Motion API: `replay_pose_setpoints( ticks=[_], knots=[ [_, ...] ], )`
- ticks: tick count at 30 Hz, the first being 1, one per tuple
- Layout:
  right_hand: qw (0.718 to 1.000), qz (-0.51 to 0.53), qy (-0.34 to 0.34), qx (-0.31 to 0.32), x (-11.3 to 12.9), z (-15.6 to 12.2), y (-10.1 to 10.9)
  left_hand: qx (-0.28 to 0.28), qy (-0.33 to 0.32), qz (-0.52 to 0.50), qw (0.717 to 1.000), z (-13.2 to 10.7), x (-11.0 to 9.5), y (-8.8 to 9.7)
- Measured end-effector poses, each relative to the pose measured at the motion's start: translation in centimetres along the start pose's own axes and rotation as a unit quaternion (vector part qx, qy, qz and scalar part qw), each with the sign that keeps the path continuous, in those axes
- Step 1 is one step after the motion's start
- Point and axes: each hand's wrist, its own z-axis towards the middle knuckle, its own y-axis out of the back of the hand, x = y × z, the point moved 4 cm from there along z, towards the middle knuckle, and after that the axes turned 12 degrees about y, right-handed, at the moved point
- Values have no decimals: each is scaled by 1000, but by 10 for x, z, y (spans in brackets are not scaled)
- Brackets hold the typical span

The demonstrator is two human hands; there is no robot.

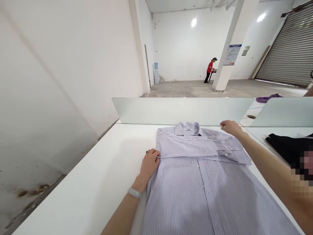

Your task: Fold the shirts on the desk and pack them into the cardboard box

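Observation:
A striped button-up shirt (181, 192) in pale purple lies front up on the white table (97, 182), its collar at the far end. One sleeve (188, 147) is folded across the chest, with its cuff over the right side. My left hand (150, 161) has its fingers closed on the shirt's left edge, by the fold of that sleeve; a pale bangle circles the wrist. Above the shirt's far right shoulder, my right hand (231, 127) is raised with loosely bent fingers, slightly blurred, and nothing shows in it.
A frosted divider (183, 111) runs along the table's far edge. To the right are a black garment (286, 147), a purple cloth (269, 98) and part of another person, pixelated. Farther back, a person in red (209, 69) stands at a small table near a pillar (226, 62).

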Motion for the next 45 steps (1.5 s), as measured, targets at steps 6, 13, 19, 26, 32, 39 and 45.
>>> replay_pose_setpoints(
  ticks=[6, 13, 19, 26, 32, 39, 45],
  knots=[
    [956, 145, 219, 127, 185, 40, -84, 1, 2, 6, 1000, -1, 2, -2],
    [933, 156, 281, 161, 293, 26, -152, 1, -2, 21, 1000, -1, 3, -6],
    [962, 128, 198, 140, 275, 31, -169, 1, -8, 23, 1000, 0, 3, -7],
    [981, 68, 116, 139, 247, 41, -169, -4, 7, 42, 999, 1, 3, -7],
    [979, 45, 132, 147, 253, 39, -169, -12, 7, 31, 999, 1, 4, -8],
    [973, 32, 164, 162, 269, 51, -169, -7, 11, 33, 999, 0, 5, -8],
    [976, 22, 149, 159, 276, 59, -173, -8, 12, 31, 999, 0, 4, -7]
  ],
)
